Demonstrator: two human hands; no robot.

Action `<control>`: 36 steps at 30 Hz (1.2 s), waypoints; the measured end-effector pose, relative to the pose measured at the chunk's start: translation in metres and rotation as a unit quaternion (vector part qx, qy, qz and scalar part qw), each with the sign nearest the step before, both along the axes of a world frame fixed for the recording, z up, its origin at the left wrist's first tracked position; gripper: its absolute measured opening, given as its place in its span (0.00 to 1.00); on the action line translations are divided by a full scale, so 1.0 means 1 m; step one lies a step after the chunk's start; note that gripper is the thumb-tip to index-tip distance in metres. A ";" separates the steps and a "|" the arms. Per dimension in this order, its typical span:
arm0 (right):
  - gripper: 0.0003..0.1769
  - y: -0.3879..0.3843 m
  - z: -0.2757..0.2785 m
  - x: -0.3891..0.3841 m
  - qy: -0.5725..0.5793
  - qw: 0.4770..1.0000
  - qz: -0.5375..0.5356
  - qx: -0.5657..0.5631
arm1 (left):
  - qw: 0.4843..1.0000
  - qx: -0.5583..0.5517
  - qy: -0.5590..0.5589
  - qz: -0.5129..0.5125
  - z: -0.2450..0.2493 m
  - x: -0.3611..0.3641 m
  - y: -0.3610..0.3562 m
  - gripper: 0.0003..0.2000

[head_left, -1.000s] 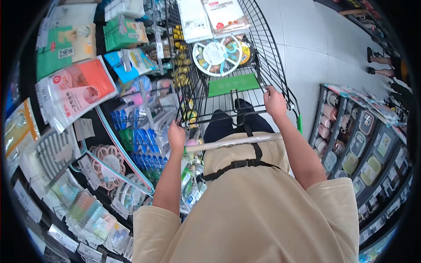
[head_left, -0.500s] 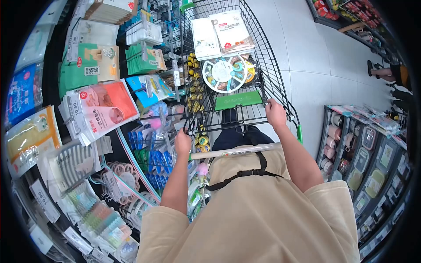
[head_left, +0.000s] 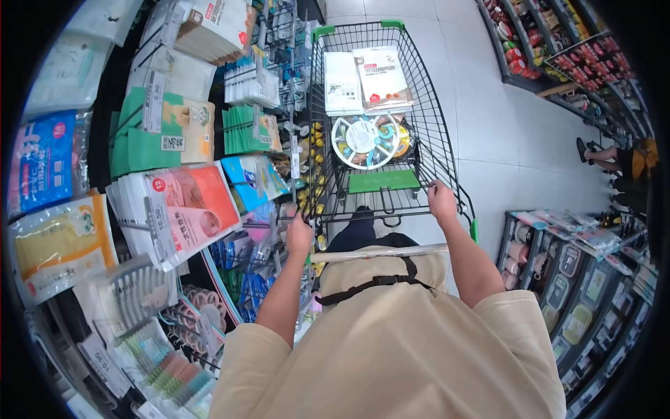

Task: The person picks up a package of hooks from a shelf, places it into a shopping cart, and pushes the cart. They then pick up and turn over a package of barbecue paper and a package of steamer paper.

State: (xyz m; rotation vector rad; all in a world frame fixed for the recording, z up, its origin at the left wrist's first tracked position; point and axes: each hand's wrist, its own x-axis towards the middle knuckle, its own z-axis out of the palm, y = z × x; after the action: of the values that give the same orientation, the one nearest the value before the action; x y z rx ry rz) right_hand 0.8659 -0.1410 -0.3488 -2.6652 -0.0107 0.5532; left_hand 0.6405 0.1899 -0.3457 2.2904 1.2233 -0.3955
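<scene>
A black wire shopping cart point(head_left: 436, 119) with green corners stands in front of my body. My left hand point(head_left: 299, 236) is closed round its frame at the near left corner, beside the hanging goods. On the near right side, my right hand point(head_left: 442, 200) is closed on the wire rim. The cart's handle bar point(head_left: 380, 253) lies against my waist, touched by neither hand. Inside the cart are flat white packs point(head_left: 382, 78), a second white pack point(head_left: 343, 84) and a round white wheel-shaped item point(head_left: 364, 137) with colourful pieces. A green flap point(head_left: 382, 181) is nearer me.
Shelving with hanging packs, including a red-and-pink pack point(head_left: 185, 209) and green bags point(head_left: 139, 136), runs close along the left. To the right are pale floor tiles point(head_left: 488, 133), a low shelf with boxes point(head_left: 565, 272) and a person's legs point(head_left: 604, 157).
Shelves on both sides have shifted down in view, and more of the cart's far end shows. Both hands keep hold of the cart.
</scene>
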 end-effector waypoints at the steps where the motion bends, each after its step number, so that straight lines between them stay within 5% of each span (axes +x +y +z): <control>1: 0.14 0.004 0.001 0.007 0.012 1.000 -0.008 -0.005 | 1.000 0.003 -0.017 -0.008 0.000 0.007 0.004 0.13; 36: 0.14 0.072 0.009 0.340 -0.004 1.000 0.021 0.009 | 0.998 0.047 -0.010 -0.032 -0.006 0.321 0.069 0.14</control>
State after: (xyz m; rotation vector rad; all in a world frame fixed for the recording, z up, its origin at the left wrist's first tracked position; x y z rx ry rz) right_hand 1.2062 -0.0687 -0.3403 -2.6538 -0.0726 0.5535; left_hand 0.9616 0.2588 -0.3519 2.4129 1.1844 -0.3423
